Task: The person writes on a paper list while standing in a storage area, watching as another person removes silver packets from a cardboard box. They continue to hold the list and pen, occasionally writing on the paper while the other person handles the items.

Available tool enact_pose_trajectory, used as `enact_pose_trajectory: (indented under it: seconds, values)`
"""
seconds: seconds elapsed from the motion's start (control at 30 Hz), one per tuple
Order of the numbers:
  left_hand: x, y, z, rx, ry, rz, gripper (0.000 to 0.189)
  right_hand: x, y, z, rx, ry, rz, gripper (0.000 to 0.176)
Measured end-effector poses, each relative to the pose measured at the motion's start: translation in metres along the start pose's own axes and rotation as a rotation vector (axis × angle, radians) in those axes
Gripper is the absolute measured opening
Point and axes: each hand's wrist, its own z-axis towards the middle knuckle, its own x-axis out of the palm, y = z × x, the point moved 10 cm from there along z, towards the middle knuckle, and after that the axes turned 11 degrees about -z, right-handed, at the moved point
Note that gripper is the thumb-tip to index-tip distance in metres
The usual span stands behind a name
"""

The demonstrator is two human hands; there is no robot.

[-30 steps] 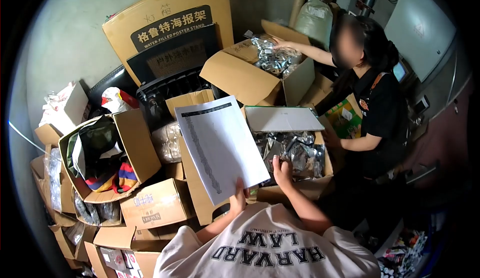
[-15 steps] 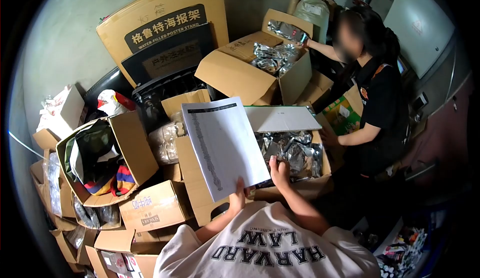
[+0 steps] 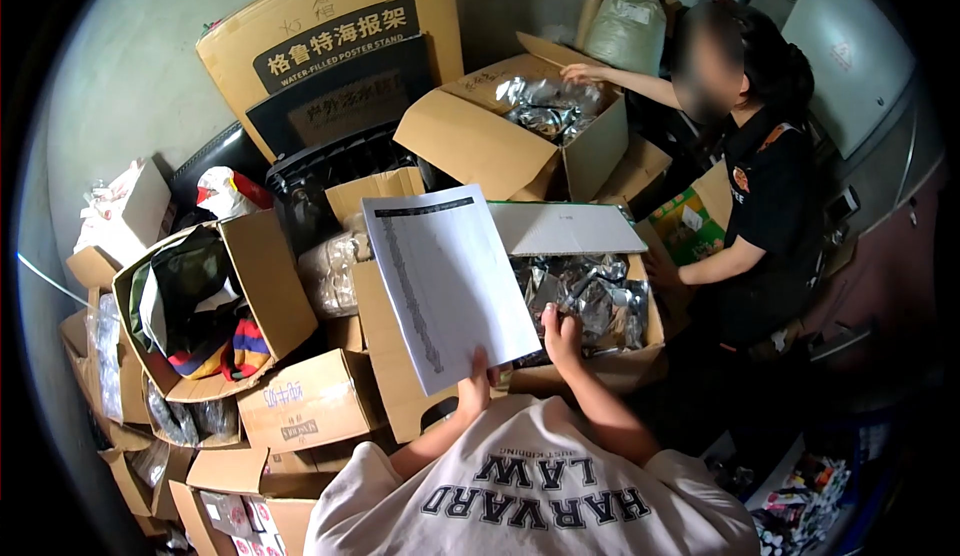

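Observation:
Printed sheets of paper [image 3: 450,286] with a dark header band are tilted up in front of me. Gripping their lower edge is my left hand [image 3: 475,384], its thumb lying on the front. My right hand [image 3: 562,336] is just right of the sheets, above the near side of an open carton [image 3: 650,301]. Its fingers are curled in; whatever they hold, if anything, is hidden. Shiny silver packets [image 3: 600,301] fill that carton, and a white flap [image 3: 570,228] stands along its back.
A co-worker in black [image 3: 765,206] stands at the right, one hand over a larger carton [image 3: 480,146] of silver packets. A box of fabric items [image 3: 275,286] and stacked cartons [image 3: 310,401] crowd the left. A poster-stand box [image 3: 330,16] leans on the wall.
The silver packet in the co-worker's raised hand has come down into the larger carton. That carton's back flap has tipped lower. My hands and the sheets have hardly moved.

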Motion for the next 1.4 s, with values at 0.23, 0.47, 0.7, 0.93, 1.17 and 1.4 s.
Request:
enact_pose_trajectory:
  seconds: [0.23, 0.47, 0.7, 0.93, 1.17, 1.4]
  values:
    - [0.001, -0.003, 0.000, 0.038, 0.031, -0.032, 0.034, 0.000, 0.003, 0.001, -0.042, -0.011, 0.063, 0.034]
    - [0.005, -0.010, -0.002, 0.024, 0.017, 0.018, 0.034, -0.001, 0.004, 0.001, -0.053, -0.021, 0.058, 0.036]
    - [0.001, -0.008, -0.003, 0.020, 0.000, 0.044, 0.034, -0.001, 0.002, 0.000, -0.050, -0.018, 0.047, 0.038]
    - [-0.001, -0.007, -0.002, 0.019, -0.010, 0.055, 0.034, -0.002, 0.002, -0.001, -0.037, -0.007, 0.048, 0.040]
    - [-0.006, -0.009, -0.002, 0.043, -0.069, 0.060, 0.042, -0.001, 0.005, -0.001, -0.084, -0.007, 0.043, 0.036]
    - [-0.012, -0.005, 0.000, 0.022, -0.096, 0.038, 0.045, -0.013, 0.039, -0.006, -0.259, -0.025, -0.062, 0.028]
